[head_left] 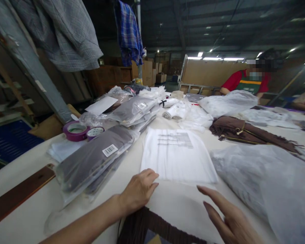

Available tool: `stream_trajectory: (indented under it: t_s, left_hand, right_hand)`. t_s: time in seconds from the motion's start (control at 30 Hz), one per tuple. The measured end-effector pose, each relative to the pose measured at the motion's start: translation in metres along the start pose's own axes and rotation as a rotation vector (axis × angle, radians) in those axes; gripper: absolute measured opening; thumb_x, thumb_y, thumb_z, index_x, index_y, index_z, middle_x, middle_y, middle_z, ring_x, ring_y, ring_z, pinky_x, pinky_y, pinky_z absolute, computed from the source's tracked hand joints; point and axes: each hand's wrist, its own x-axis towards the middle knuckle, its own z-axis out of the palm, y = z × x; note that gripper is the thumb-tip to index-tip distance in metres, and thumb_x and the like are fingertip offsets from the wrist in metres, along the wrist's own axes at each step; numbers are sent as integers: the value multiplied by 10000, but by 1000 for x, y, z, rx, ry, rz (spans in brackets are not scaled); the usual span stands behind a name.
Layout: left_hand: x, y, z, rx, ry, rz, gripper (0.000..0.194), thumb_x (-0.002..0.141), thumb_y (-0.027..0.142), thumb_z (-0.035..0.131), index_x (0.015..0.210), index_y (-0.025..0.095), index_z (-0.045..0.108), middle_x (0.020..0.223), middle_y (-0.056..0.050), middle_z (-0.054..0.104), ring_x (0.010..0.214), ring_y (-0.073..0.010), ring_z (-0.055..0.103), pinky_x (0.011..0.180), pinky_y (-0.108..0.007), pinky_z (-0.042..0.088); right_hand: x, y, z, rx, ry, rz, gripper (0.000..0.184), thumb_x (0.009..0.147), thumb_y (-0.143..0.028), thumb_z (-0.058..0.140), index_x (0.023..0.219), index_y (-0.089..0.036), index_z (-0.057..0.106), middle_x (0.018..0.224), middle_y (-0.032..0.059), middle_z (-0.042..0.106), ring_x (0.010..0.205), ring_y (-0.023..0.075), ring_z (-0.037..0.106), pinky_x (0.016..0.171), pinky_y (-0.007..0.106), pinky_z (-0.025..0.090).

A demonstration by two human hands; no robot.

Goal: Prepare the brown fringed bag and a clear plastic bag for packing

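- White printed plastic bag (180,159): lies flat near the middle of the desk (170,195), print toward the far edge.
- Left hand (137,191): at the bag's near left corner, fingers bent, thumb apart from the index finger. Whether they grip the film cannot be told.
- Right hand (228,217): just off the bag's near right corner, thumb and index finger spread, nothing between them.
- Dark brown fringed article (160,225): at the near edge of the desk, below the left hand, partly out of view.
- Bagged grey-brown pack (91,156): left of the printed bag, barcode label up, resting on another.
- Purple tape roll (75,136) and smaller tape roll (95,131): side by side near the left edge.
- Reddish-brown strip (21,191): nearer along the left side.
- Cloudy plastic bag (274,179): on the right side, bulky.
- Brown fringed bundle (254,134): beyond it, toward the far right corner.
- Co-worker (251,84): beyond the far edge, red sleeves, green apron.
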Motion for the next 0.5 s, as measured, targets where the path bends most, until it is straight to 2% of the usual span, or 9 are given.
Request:
stream_trajectory:
  t_s: [0.03, 0.07, 0.13, 0.2, 0.33, 0.5]
  left_hand:
    - [15, -8, 6, 38, -39, -26, 196, 825, 121, 507, 1006, 156, 574, 1014, -72, 600, 983, -197, 556, 878, -322, 474]
    - [29, -16, 12, 66, -72, -42, 205, 809, 123, 531, 1007, 153, 576, 1028, -76, 593, 1006, -209, 542, 896, -336, 463]
    - [49, -27, 24, 83, -117, -53, 204, 791, 149, 566, 995, 149, 584, 1018, -81, 585, 1004, -227, 535, 894, -356, 461]
    - [61, -34, 31, 77, -145, -64, 192, 785, 199, 589, 971, 151, 591, 1012, -81, 574, 986, -236, 535, 871, -366, 468]
    - [65, -40, 32, 54, -189, -68, 201, 799, 251, 574, 992, 197, 567, 1054, -44, 538, 1007, -212, 515, 865, -348, 464]
    - [68, -43, 30, 41, -210, -67, 161, 827, 232, 526, 985, 209, 551, 1044, -27, 533, 986, -195, 520, 815, -338, 473]
  right_hand:
    - [22, 5, 4, -50, -3, 11, 371, 886, -337, 324, 1170, -223, 532, 1182, 82, 604, 1089, 206, 564, 918, 347, 471]
    - [43, 10, 11, -104, -61, -9, 368, 887, -297, 296, 1141, -188, 540, 1151, 97, 611, 1043, 194, 584, 887, 330, 484]
    - [79, 17, 24, -154, -117, -25, 324, 861, -252, 357, 1111, -173, 548, 1120, 100, 607, 986, 193, 594, 853, 327, 488]
    - [102, 22, 34, -196, -169, -50, 260, 816, -221, 453, 1040, -182, 579, 1060, 94, 610, 952, 208, 585, 827, 337, 479]
    - [123, 32, 37, -276, -268, -124, 100, 798, -179, 493, 804, -179, 593, 870, 68, 593, 833, 189, 559, 736, 299, 451]
    - [134, 38, 38, -366, -343, -205, 195, 808, -68, 410, 752, -156, 574, 808, 77, 583, 763, 170, 536, 685, 272, 402]
